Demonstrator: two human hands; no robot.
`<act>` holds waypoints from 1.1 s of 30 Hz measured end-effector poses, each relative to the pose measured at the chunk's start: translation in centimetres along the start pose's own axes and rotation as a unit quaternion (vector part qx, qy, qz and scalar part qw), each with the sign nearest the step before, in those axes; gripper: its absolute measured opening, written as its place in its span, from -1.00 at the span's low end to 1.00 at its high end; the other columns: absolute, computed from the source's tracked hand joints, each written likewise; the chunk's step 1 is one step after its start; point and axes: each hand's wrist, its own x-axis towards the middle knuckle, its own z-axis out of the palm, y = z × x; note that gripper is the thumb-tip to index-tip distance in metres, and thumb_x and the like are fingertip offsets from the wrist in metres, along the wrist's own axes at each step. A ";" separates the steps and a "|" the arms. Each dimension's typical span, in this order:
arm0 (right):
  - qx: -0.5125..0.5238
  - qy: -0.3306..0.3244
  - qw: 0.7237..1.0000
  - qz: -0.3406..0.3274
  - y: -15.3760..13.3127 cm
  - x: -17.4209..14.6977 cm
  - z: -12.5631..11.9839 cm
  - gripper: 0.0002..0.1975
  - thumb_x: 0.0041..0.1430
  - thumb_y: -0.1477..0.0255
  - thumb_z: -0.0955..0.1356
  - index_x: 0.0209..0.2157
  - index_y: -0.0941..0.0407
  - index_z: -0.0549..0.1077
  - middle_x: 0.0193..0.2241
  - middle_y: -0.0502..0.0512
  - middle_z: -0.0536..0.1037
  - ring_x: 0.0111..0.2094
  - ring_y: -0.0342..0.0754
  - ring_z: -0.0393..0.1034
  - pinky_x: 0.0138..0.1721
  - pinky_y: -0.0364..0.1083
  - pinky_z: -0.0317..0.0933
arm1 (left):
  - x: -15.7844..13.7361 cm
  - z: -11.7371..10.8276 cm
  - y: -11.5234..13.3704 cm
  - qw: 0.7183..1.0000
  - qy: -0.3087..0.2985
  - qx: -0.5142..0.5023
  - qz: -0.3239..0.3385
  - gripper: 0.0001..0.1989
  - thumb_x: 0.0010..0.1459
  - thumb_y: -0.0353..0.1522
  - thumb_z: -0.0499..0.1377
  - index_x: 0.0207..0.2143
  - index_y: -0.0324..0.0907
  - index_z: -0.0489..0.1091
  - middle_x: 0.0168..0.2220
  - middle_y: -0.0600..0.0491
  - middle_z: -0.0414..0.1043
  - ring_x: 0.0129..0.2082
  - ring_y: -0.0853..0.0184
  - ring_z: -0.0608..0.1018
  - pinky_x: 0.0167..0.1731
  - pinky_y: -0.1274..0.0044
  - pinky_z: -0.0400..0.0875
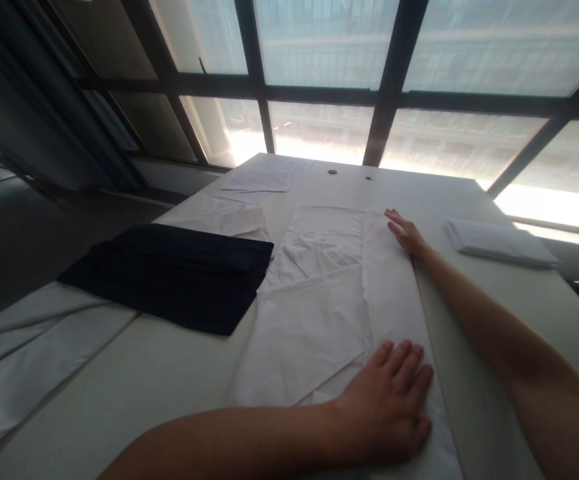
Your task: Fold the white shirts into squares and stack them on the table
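A white cloth garment (pixel 314 313) lies spread on the table, its right side folded over in a long straight strip (pixel 389 287). Near the front, my left hand (pixel 389 407) rests flat on that strip with its fingers stretched out. My right hand (pixel 405 235) reaches to the strip's far right corner, fingers extended and touching the cloth. Neither hand grasps anything. Creases run across the upper middle of the garment, and a layer with a slanting edge overlaps its lower part. My left forearm hides some of the near end.
A folded dark navy cloth (pixel 174 277) lies to the left over more white fabric (pixel 44 333). Paper sheets (pixel 259 180) rest at the back left of the white table (pixel 179 393). At the right is a folded white cloth (pixel 502 243). Large windows (pixel 324 127) stand behind.
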 end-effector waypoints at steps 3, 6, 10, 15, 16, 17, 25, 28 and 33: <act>-0.054 -0.107 0.988 -0.097 -2.5 -4.4 -0.3 -0.39 0.38 0.10 0.13 0.35 0.07 0.17 0.37 0.14 0.11 0.40 0.07 -0.15 0.36 0.22 -0.21 | 0.0 0.1 -0.1 1.000 -0.001 -0.005 0.003 -0.37 0.44 -0.15 -0.20 0.38 -0.38 0.01 0.41 -0.24 -0.10 0.41 0.05 -0.03 0.34 0.24 -0.15; -0.129 -0.162 0.972 -0.114 -3.8 -7.4 -0.6 -0.40 0.41 0.11 0.08 0.39 0.00 0.05 0.39 0.07 0.02 0.41 0.06 -0.22 0.37 0.25 -0.31 | 0.1 0.1 -0.1 1.000 -0.004 -0.011 0.004 -0.37 0.45 -0.14 -0.21 0.38 -0.37 0.01 0.42 -0.24 -0.12 0.41 0.05 -0.04 0.34 0.24 -0.16; -0.177 -0.171 0.968 -0.040 -2.8 -7.0 -0.9 -0.36 0.42 0.09 0.02 0.41 0.06 -0.01 0.41 0.12 -0.05 0.41 0.08 -0.23 0.35 0.25 -0.21 | 0.3 0.2 -0.1 1.000 -0.015 -0.014 0.005 -0.36 0.44 -0.13 -0.19 0.39 -0.37 -0.01 0.42 -0.23 -0.15 0.42 0.06 -0.06 0.35 0.24 -0.18; -0.212 -0.146 0.965 0.045 -0.3 -3.5 -0.8 -0.35 0.40 0.15 0.01 0.39 0.16 0.04 0.40 0.21 0.00 0.40 0.11 -0.15 0.34 0.27 -0.18 | 0.2 0.3 -0.1 1.000 -0.012 -0.019 0.006 -0.37 0.45 -0.14 -0.22 0.39 -0.37 -0.02 0.42 -0.24 -0.16 0.42 0.06 -0.06 0.35 0.24 -0.16; -0.213 -0.142 0.965 0.059 0.0 -2.9 -0.7 -0.35 0.40 0.16 0.02 0.39 0.18 0.05 0.40 0.22 -0.01 0.40 0.12 -0.15 0.34 0.27 -0.18 | 0.2 0.3 -0.1 1.000 -0.012 -0.019 0.006 -0.37 0.45 -0.14 -0.22 0.38 -0.37 -0.02 0.42 -0.24 -0.16 0.42 0.06 -0.05 0.35 0.23 -0.16; -0.212 -0.140 0.965 0.071 0.3 -2.4 -0.6 -0.35 0.39 0.16 0.03 0.39 0.19 0.06 0.40 0.22 -0.01 0.40 0.12 -0.15 0.34 0.27 -0.18 | 0.2 0.3 -0.1 1.000 -0.013 -0.020 0.006 -0.37 0.45 -0.14 -0.22 0.38 -0.37 -0.01 0.42 -0.24 -0.15 0.42 0.06 -0.05 0.35 0.23 -0.16; -0.201 -0.053 0.971 0.120 1.1 -0.8 -0.7 -0.45 0.36 0.29 0.14 0.29 0.23 0.24 0.34 0.32 0.16 0.35 0.15 0.02 0.32 0.19 -0.06 | 0.2 0.3 -0.3 1.000 -0.011 -0.025 0.011 -0.37 0.45 -0.13 -0.22 0.38 -0.37 -0.02 0.42 -0.25 -0.15 0.41 0.04 -0.03 0.34 0.23 -0.15; -0.209 0.056 0.974 0.070 -0.7 -2.1 -0.9 -0.48 0.38 0.41 0.09 0.27 0.28 0.26 0.33 0.33 0.19 0.36 0.07 -0.02 0.34 0.10 -0.09 | 0.1 0.2 -0.3 1.000 -0.009 -0.025 0.011 -0.37 0.44 -0.13 -0.21 0.39 -0.36 -0.02 0.42 -0.25 -0.15 0.41 0.05 -0.04 0.34 0.23 -0.15; -0.212 -0.005 0.976 -0.051 -7.9 -7.5 0.5 -0.50 0.37 0.35 0.13 0.27 0.18 0.27 0.34 0.25 0.17 0.39 0.10 -0.11 0.35 0.21 -0.18 | 0.2 0.3 -0.2 1.000 -0.001 -0.026 -0.005 -0.35 0.43 -0.09 -0.16 0.39 -0.31 0.01 0.42 -0.21 -0.14 0.41 0.01 -0.03 0.34 0.21 -0.11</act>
